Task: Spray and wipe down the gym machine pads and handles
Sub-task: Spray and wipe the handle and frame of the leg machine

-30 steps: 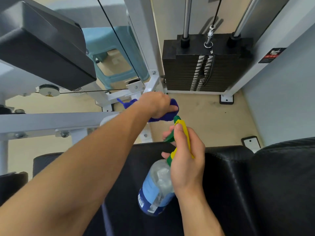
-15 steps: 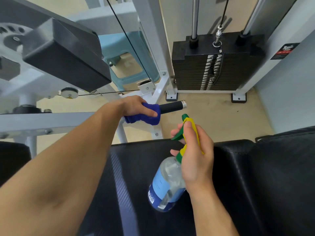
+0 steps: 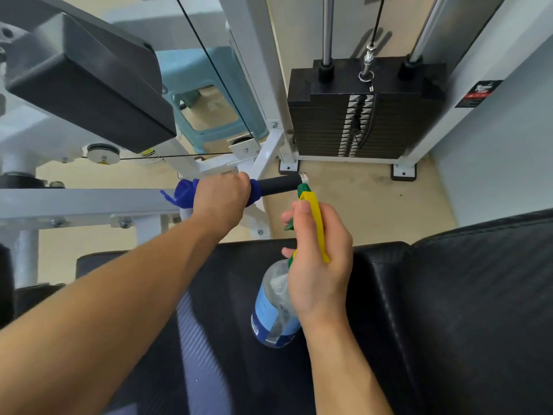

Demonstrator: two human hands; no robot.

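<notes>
My left hand (image 3: 220,199) grips a blue cloth (image 3: 184,190) wrapped round the machine's black handle (image 3: 279,184), whose bare end with a silver cap sticks out to the right. My right hand (image 3: 318,262) holds a clear spray bottle (image 3: 273,310) by its yellow and green trigger head (image 3: 312,211), nozzle close under the handle's tip. Below both hands lies the black seat pad (image 3: 239,295). A second black pad (image 3: 89,82) sits upper left on the white frame.
The black weight stack (image 3: 359,115) with its cable and guide rods stands at the back right. A pale blue plastic stool (image 3: 209,97) is behind the white frame (image 3: 74,205). A black backrest pad (image 3: 478,310) fills the right. Beige floor lies between.
My left hand with the cloth has slid leftward along the handle, baring its black end. The right hand and bottle have hardly moved.
</notes>
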